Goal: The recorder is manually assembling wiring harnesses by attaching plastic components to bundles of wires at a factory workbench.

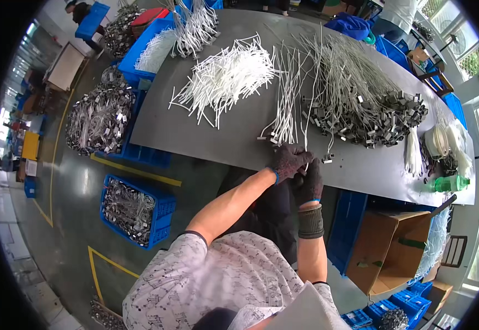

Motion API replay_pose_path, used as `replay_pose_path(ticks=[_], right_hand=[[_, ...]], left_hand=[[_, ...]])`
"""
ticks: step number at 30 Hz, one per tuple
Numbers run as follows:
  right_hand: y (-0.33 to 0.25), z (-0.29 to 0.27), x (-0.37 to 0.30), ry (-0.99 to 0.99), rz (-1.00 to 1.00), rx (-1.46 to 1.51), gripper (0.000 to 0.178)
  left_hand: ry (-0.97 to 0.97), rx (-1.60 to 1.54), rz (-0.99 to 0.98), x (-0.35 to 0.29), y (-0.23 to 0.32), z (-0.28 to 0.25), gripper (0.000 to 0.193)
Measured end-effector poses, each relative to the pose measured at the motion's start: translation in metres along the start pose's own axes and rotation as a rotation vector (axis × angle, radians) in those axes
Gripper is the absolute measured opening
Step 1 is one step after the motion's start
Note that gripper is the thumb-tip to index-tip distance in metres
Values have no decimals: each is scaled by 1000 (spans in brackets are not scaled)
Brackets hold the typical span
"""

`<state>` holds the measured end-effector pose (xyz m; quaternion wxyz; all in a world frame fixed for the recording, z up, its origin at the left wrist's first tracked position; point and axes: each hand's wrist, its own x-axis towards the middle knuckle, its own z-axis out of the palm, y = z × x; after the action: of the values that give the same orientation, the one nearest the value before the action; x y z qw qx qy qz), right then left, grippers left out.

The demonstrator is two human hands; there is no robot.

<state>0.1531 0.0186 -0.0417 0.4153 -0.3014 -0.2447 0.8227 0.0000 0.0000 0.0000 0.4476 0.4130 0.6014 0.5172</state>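
Note:
Both my hands wear dark knitted gloves and meet at the front edge of the grey table (217, 137). My left hand (292, 163) is closed in a pinch on a thin wire with a white sleeve (306, 144), which runs up across the table. Just beside and below it, my right hand (310, 186) is closed at the wire's lower end; its fingertips are partly hidden. Ahead of my hands lies a narrow row of sleeved wires (288, 107). To its right spreads a large heap of grey wires with dark metal-ended connectors (360, 113). Loose white tubes (228, 77) are piled to the left.
A white wire bundle (195, 27) lies at the table's far left, by a blue crate (146, 47). Another blue crate (137, 212) of connectors stands on the floor. At right are a green bottle (451, 183) and, below the table, a cardboard box (385, 250). People stand farther off.

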Motion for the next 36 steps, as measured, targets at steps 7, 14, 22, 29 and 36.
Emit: replay_pose_path(ticks=[7, 14, 22, 29, 36], right_hand=[[-28, -6, 19, 600, -439, -982, 50], [-46, -76, 85, 487, -182, -1065, 54], [-74, -64, 12, 625, -327, -1366, 39], [-39, -136, -82, -87, -281, -1945, 27], [49, -296, -220, 247, 531, -869, 22]], left_hand=[[-149, 53, -75, 51, -20, -64, 42], [567, 804, -182, 33, -39, -147, 31], [568, 1066, -588, 22, -80, -226, 37], [533, 938, -560, 26, -106, -242, 45], [493, -412, -534, 23, -129, -231, 11]])
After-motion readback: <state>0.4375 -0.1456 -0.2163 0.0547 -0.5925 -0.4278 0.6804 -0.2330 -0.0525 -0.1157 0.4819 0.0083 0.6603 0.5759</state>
